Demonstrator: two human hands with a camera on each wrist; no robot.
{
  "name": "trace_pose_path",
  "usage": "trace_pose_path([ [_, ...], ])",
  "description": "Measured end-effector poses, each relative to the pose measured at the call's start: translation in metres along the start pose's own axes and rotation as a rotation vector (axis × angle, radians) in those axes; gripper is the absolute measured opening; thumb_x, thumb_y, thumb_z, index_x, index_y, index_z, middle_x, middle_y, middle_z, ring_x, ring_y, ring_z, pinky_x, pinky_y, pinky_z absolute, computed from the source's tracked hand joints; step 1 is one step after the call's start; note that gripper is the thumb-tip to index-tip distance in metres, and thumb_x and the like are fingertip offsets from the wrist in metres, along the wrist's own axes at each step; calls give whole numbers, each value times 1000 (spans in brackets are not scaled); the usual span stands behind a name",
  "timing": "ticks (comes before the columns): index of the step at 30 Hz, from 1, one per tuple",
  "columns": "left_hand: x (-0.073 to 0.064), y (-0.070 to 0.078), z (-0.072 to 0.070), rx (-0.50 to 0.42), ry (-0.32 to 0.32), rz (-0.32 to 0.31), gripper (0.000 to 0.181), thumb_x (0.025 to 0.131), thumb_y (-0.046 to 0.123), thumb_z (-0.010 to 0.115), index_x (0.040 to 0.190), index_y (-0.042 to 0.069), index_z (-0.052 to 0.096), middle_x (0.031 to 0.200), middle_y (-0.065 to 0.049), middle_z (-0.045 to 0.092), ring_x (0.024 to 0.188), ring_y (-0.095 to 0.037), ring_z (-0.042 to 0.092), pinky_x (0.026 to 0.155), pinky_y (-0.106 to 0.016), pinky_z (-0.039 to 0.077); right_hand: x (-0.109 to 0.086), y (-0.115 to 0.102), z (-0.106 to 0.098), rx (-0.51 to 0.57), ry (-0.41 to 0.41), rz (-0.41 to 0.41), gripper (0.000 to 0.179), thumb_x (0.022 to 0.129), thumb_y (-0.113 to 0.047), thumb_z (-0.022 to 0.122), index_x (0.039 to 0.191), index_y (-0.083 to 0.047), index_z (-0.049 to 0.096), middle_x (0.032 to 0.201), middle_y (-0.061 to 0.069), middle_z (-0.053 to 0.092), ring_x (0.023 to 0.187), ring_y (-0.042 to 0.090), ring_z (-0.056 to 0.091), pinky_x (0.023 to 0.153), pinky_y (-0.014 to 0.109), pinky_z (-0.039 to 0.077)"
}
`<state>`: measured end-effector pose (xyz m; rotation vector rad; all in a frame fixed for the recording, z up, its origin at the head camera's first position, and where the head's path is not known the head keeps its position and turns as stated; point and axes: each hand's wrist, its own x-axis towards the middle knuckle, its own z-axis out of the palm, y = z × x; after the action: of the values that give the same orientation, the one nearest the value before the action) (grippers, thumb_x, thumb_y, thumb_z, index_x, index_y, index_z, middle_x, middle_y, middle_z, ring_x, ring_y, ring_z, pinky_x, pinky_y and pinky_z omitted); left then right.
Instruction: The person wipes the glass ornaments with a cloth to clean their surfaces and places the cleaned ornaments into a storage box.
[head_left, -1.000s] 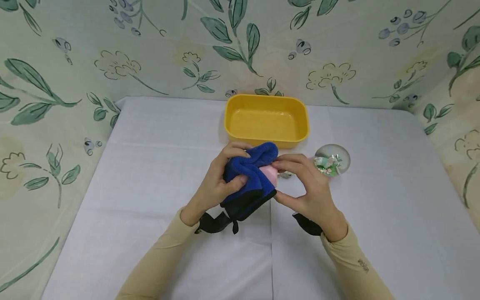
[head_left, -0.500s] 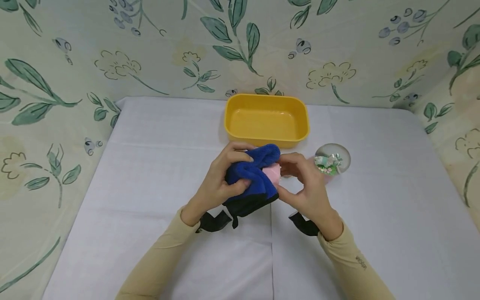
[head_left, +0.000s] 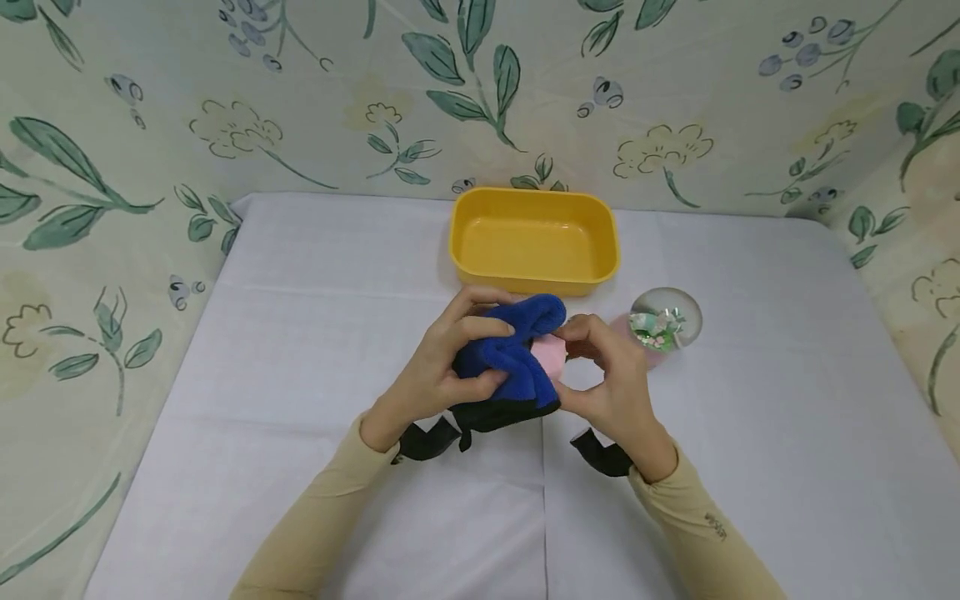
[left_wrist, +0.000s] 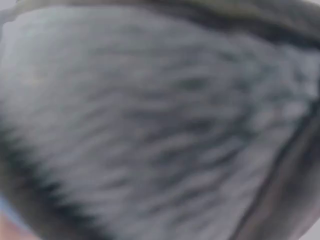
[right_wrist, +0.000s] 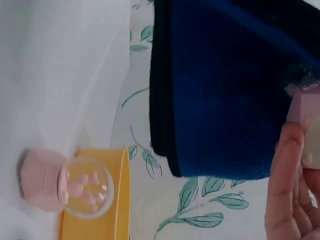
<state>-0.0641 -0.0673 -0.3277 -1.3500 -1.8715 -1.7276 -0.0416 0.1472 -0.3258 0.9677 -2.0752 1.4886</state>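
Note:
In the head view my left hand grips a bunched blue cloth with a black edge, thumb on the near side and fingers over the top. Wrapped in it is a snow globe whose pink base pokes out on the right. My right hand pinches that base between thumb and fingers. From the right wrist, the pink base has a pale round underside, with a clear edge against the cloth; the cloth hides most of the dome. A blurred, grey fuzzy surface fills the left wrist view.
A yellow box stands at the back of the white-covered table. A snow globe is right of my right hand. In the right wrist view a globe with pink figures stands before the box. Floral fabric hangs behind.
Both hands and the cloth have shifted slightly down, with the cloth moving right and tilting so less of its black part shows. The right fingers have shifted around the pink base.

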Motion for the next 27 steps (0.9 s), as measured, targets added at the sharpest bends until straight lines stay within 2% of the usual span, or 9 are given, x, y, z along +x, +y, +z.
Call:
trace_pose_path([
  [3, -1, -1, -1, 3, -16, 26, 29, 95, 34, 57, 115, 15, 50, 125, -25, 42, 115, -38, 47, 97, -49, 41, -3, 0, 1, 200, -1, 191, 32, 84, -15, 73, 97, 10, 56, 93, 7, 63, 78, 13, 63, 71, 21, 54],
  [6, -2, -3, -3, -30, 8, 19, 31, 93, 31, 60, 115, 12, 49, 124, -27, 42, 114, -40, 46, 96, -48, 43, -5, -2, 1, 345, 16, 344, 20, 82, 4, 67, 99, 9, 57, 94, 8, 63, 79, 15, 64, 71, 23, 54],
  [10, -3, -4, -4, -102, 85, -4, 37, 90, 31, 65, 117, 13, 47, 123, -30, 41, 110, -41, 47, 90, -46, 48, -6, -4, 1, 465, 59, 459, 18, 83, 6, 63, 100, 0, 62, 94, 10, 65, 78, 15, 63, 70, 22, 54],
  [13, -4, -5, -5, -142, 140, -12, 38, 89, 31, 67, 119, 18, 47, 124, -25, 41, 110, -40, 47, 89, -46, 49, -7, -4, 2, 550, 94, 487, 20, 84, 2, 64, 102, -6, 64, 95, 8, 64, 78, 14, 60, 71, 22, 53],
  [18, -8, -8, -8, -151, 207, -26, 40, 90, 30, 67, 121, 19, 45, 130, -13, 41, 114, -36, 46, 92, -44, 47, -8, -3, 2, 678, 123, 481, 29, 86, -8, 67, 113, -5, 59, 107, 12, 60, 85, 16, 60, 76, 24, 53],
  [24, -8, -9, -10, -165, 221, -31, 42, 90, 30, 66, 124, 24, 43, 130, -13, 41, 117, -38, 43, 97, -50, 42, -7, -4, 0, 750, 134, 429, 39, 87, -7, 69, 123, -3, 56, 120, 15, 51, 99, 21, 55, 85, 28, 52],
  [26, -7, -9, -10, -169, 216, -33, 42, 90, 31, 66, 124, 23, 43, 130, -14, 41, 117, -38, 42, 97, -51, 41, -7, -4, -1, 754, 143, 420, 38, 87, -6, 68, 122, -1, 55, 119, 15, 50, 100, 22, 55, 86, 28, 51],
  [27, -7, -9, -10, -170, 213, -34, 42, 90, 31, 66, 123, 18, 43, 130, -14, 41, 117, -38, 42, 97, -51, 41, -6, -4, -1, 748, 149, 419, 38, 86, -6, 68, 122, -1, 55, 119, 15, 50, 100, 22, 54, 86, 28, 51],
])
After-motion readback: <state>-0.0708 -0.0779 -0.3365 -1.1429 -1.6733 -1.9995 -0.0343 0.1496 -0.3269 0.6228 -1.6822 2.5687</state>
